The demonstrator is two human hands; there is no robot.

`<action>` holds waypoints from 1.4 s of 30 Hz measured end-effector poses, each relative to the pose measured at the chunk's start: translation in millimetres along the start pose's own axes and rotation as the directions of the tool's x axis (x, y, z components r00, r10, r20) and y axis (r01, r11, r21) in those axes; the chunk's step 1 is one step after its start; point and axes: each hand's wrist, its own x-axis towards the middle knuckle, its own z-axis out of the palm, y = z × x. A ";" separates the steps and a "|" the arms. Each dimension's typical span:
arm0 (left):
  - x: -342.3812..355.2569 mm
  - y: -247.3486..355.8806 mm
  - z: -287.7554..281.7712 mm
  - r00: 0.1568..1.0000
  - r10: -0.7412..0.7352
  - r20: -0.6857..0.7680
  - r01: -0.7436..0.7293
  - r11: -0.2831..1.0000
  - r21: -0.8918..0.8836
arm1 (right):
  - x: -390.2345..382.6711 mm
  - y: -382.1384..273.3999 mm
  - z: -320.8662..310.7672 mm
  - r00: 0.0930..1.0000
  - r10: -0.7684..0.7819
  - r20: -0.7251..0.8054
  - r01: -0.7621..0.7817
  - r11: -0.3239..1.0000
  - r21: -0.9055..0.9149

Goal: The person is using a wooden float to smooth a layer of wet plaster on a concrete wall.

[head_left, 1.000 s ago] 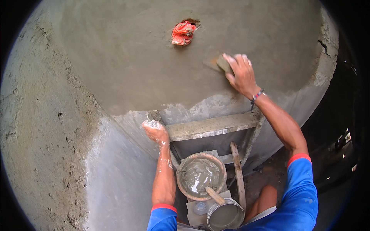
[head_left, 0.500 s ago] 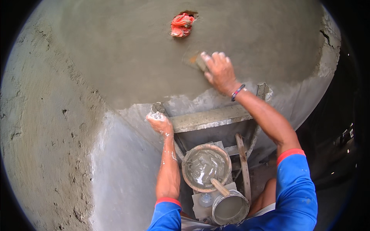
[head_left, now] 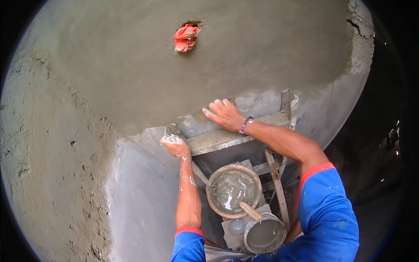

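Note:
My right hand point(head_left: 222, 115) is on a grey smoothing pad point(head_left: 231, 102), mostly hidden beneath it, at the lower edge of the damp grey plaster point(head_left: 262, 52), just above a wooden ladder's crossbar point(head_left: 209, 142). My left hand point(head_left: 174, 147) is closed beside the top of the ladder's left rail, with white, wet material over its fingers; exactly what it grips is unclear. A crumpled red plastic wad point(head_left: 185, 38) plugs a hole in the plaster higher up.
Below sit a round tub of wet grey mix point(head_left: 229, 187) with a wooden handle point(head_left: 249, 210) sticking out, a bucket point(head_left: 264, 231) and a clear round container point(head_left: 237, 226). A loose batten point(head_left: 277, 187) leans alongside. Rough render point(head_left: 52, 166) curves down the left; darkness lies right.
My right hand has swept down and left across the plaster to just above the crossbar. My left hand stays by the rail. The view has shifted slightly.

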 end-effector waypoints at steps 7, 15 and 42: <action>-1.6 9.2 -4.1 0.998 -0.056 0.018 0.056 0.998 0.010 | 1.4 163.4 -106.0 0.922 0.329 -0.206 -0.340 0.940 -0.020; -0.1 1.6 -9.4 1.000 -0.003 -0.019 0.004 1.000 0.006 | -34.1 130.3 -73.3 0.998 0.017 0.061 -0.017 1.000 -0.001; 1.4 -11.1 -0.8 0.999 -0.010 -0.046 0.012 0.999 0.049 | -39.1 189.4 -116.1 0.993 0.098 0.068 -0.091 0.990 -0.107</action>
